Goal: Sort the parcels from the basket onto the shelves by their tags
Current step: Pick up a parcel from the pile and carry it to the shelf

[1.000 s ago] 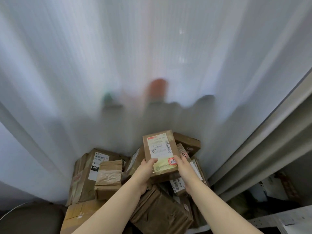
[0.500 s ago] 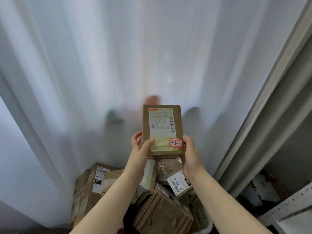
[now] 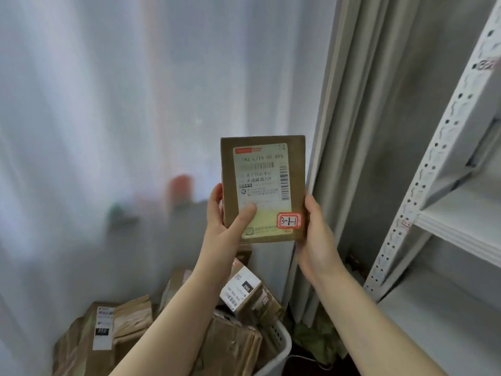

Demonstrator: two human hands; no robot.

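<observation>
While left hand [image 3: 222, 226] and right hand [image 3: 317, 234] grip one parcel [image 3: 263, 189], one tag [image 3: 289, 220]

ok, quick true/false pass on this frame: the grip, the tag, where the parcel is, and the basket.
1. The left hand and right hand both hold the brown parcel by its sides. True.
2. The handwritten tag reads 2-1-3. False: the red-bordered tag reads 3-1-1.
3. The parcel sits on a shelf. False: it is held up in the air, left of the white shelf unit.
4. More parcels lie in the white basket below the hands. True.
</observation>
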